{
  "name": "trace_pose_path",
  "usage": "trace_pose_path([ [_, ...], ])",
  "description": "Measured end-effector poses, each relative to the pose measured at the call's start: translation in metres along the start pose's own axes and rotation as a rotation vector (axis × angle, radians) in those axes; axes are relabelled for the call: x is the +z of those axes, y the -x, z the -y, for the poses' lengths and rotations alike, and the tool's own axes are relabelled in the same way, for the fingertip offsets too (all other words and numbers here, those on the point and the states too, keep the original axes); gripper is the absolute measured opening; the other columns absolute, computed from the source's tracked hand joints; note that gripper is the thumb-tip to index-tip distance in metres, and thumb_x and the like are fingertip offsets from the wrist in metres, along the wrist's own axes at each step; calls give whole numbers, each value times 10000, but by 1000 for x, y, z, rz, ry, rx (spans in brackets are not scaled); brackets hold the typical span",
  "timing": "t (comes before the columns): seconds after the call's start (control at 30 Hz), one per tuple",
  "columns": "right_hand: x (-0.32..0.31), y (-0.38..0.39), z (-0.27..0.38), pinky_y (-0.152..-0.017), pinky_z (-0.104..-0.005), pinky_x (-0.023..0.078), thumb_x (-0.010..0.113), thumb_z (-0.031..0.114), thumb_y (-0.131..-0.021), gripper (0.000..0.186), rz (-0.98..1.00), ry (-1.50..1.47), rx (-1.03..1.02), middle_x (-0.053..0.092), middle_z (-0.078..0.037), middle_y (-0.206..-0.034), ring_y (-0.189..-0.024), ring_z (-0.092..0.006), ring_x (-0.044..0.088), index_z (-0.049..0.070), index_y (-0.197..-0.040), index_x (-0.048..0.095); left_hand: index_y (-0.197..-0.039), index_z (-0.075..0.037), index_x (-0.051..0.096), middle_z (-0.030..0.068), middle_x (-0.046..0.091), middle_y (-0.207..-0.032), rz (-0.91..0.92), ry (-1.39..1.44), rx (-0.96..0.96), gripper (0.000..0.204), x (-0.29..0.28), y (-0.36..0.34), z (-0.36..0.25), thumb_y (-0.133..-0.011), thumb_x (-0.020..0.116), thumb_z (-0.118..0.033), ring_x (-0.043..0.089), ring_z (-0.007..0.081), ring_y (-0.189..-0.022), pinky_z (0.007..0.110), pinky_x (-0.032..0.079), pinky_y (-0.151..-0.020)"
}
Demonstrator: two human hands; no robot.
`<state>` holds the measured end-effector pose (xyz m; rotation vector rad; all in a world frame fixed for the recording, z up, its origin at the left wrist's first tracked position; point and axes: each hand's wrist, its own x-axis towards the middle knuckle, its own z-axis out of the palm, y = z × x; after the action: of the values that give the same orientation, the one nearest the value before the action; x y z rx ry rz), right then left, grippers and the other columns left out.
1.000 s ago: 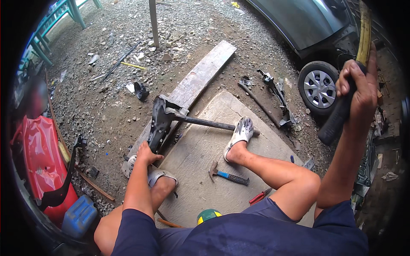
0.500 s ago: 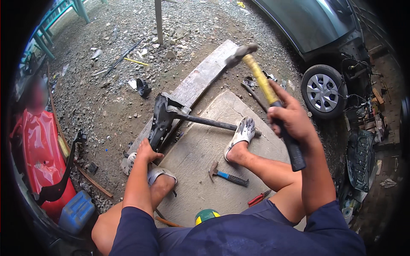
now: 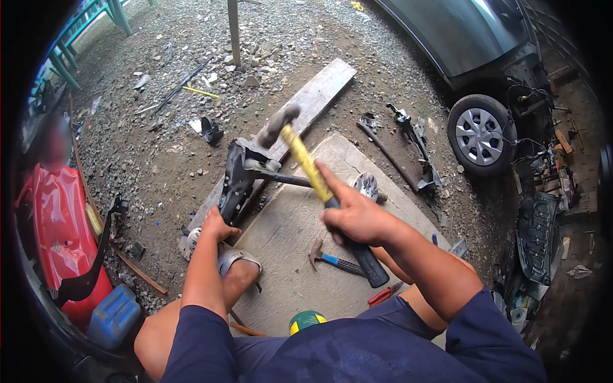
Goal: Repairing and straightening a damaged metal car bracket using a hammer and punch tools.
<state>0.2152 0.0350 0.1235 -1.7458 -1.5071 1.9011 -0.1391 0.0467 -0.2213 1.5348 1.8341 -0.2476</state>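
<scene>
My left hand (image 3: 217, 226) grips the lower end of a bent black metal car part (image 3: 234, 179), which rests on a weathered plank (image 3: 322, 86). A dark steel bar (image 3: 284, 179) runs from the part toward my right foot in a white clog (image 3: 365, 185). My right hand (image 3: 354, 217) is wrapped round a long yellow-and-black hammer handle; the hammer head (image 3: 281, 124) hangs in the air just above and right of the part. Between my legs, a blue-handled claw hammer (image 3: 341, 262) and red pliers (image 3: 380, 298) lie on a concrete slab (image 3: 274, 300), near a green-and-yellow can (image 3: 306, 319).
A crumpled red panel (image 3: 60, 236) and a blue jug (image 3: 115, 316) are at left. A dark car body (image 3: 472, 45), a wheel (image 3: 480, 134) and scrap parts (image 3: 536, 236) are at right. A rod (image 3: 389, 153) and torn metal (image 3: 415, 140) lie on the gravel; a post (image 3: 233, 32) stands beyond.
My right hand has come down and leftward from high at the right, swinging the hammer over toward the metal part. My left hand has stayed on the part.
</scene>
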Motion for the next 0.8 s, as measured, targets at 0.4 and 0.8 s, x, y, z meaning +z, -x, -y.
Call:
trace_pose_path([
  [0.4,-75,43,22,-471,-229,499,528,-12,-966,912,-812,-219,-567,613,-59,-833,-561,-90,570,146,-1738,68,-1696,-3,141,236,382,-1667,-3,-6,-20,1495,1,5,2,-587,1027,-473,391,387,-1545,451,337,-1281],
  [0.8,-36,32,-24,-478,-259,445,618,10,-924,906,-219,-365,-288,604,-14,-736,-522,-99,546,98,-1723,199,-1667,36,253,267,409,-1667,96,-48,-40,1411,-106,35,18,-601,1010,-494,445,372,-1529,421,395,-1259],
])
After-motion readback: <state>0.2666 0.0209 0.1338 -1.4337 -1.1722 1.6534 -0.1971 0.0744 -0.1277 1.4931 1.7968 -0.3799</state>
